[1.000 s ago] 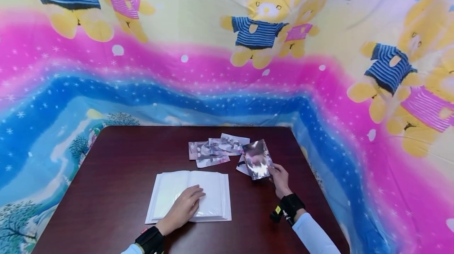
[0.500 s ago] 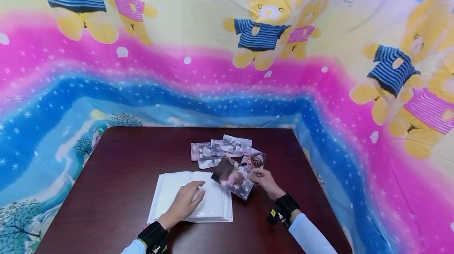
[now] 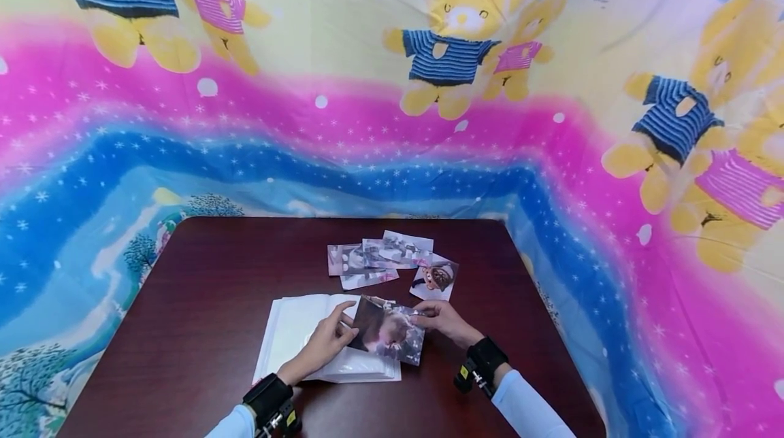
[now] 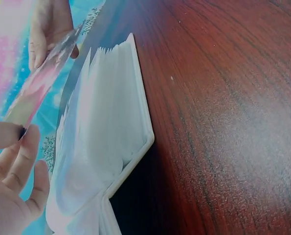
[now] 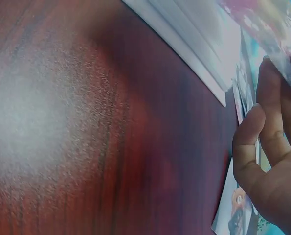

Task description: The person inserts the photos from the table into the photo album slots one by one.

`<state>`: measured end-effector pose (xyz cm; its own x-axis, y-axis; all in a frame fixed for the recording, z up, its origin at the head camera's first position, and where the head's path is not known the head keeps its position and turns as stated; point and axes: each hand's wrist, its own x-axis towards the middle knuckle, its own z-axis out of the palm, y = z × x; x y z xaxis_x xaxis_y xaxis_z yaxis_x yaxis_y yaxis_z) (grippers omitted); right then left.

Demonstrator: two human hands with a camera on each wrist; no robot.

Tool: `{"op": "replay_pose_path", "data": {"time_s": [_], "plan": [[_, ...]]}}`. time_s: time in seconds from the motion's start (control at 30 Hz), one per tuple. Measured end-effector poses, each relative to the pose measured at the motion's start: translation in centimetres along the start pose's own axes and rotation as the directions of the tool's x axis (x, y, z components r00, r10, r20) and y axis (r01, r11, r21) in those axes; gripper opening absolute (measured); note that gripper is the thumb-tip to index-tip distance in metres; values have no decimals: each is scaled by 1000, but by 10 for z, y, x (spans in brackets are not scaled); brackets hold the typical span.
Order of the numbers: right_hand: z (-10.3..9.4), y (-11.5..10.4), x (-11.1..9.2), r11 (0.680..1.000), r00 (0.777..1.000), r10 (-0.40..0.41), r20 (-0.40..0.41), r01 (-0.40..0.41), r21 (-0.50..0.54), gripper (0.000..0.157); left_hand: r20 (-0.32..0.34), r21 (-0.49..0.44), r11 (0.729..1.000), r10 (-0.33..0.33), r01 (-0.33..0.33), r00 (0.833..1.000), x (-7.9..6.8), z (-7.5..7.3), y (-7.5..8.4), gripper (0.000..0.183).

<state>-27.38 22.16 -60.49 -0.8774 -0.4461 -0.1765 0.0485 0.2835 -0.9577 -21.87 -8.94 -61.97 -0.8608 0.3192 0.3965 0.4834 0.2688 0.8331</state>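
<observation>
A glossy photo (image 3: 390, 333) hangs tilted over the right page of an open photo album (image 3: 286, 330). My right hand (image 3: 448, 322) pinches its right edge between thumb and fingers. At the opposite corner, my left hand (image 3: 323, 345) pinches the photo too; the left wrist view has thumb and fingertip meeting on the print (image 4: 43, 81). White, clear-sleeved pages (image 4: 108, 98) fan up from the album's cover. In the right wrist view the photo's corner (image 5: 277, 54) sits among the right fingers. Part of the album's right page is hidden behind the photo.
Several loose photos (image 3: 380, 256) lie overlapping on the dark wooden table (image 3: 220, 268) behind the album. Another photo (image 3: 436, 277), with a round brown shape on it, lies to their right. A bear-print cloth (image 3: 367, 118) hangs around the table's back and sides.
The right hand has brought the photo from beside the loose prints, left over the album, turning its picture side up. The left hand has lifted from the page and taken the photo's left corner.
</observation>
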Motion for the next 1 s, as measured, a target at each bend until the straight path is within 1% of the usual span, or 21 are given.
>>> {"op": "replay_pose_path", "data": {"time_s": [0.07, 0.13, 0.27, 0.37, 0.47, 0.57, 0.67, 0.7, 0.8, 0.9, 0.93, 1.0], "plan": [[2, 1, 1, 1000, 1000, 9, -7, -9, 30, 25, -24, -4, 1000, -4, 4, 1000, 1, -1, 1, 50], [4, 2, 1, 998, 1000, 13, 6, -13, 65, 24, -63, 1, 1000, -12, 12, 998, 2, -2, 1, 49], [9, 2, 2, 993, 998, 6, 70, -14, 120, 24, -142, 5, 999, -44, 46, 989, 3, -3, 1, 48], [13, 2, 3, 992, 995, 8, 97, -21, 124, 29, -169, 5, 998, -62, 63, 984, 3, -4, 1, 51], [16, 3, 4, 994, 996, 27, 79, -35, 106, 28, -164, 4, 997, -75, 77, 984, 2, -5, 2, 58], [16, 3, 6, 997, 998, 25, 50, -28, 70, 21, -160, -9, 994, -110, 110, 981, 0, -7, 4, 62], [15, 2, 7, 999, 999, 14, 37, -16, 46, 18, -157, -29, 990, -144, 141, 977, 0, -9, 7, 58], [14, 1, 8, 999, 999, 9, 41, -11, 43, 18, -152, -31, 990, -144, 141, 978, 0, -10, 7, 54], [16, -2, 9, 999, 998, -9, 65, 6, 38, 21, -109, -20, 994, -110, 109, 988, 0, -10, 8, 38], [20, -4, 12, 999, 995, -24, 95, 21, 34, 22, -53, 16, 999, -50, 51, 997, -1, -8, 7, 25], [22, -5, 13, 999, 995, -28, 98, 24, 40, 21, -42, 26, 999, -34, 35, 999, -2, -7, 6, 23], [25, -5, 16, 997, 996, -24, 91, 17, 79, 17, -46, 41, 999, -14, 16, 999, -3, -6, 5, 20]]}}
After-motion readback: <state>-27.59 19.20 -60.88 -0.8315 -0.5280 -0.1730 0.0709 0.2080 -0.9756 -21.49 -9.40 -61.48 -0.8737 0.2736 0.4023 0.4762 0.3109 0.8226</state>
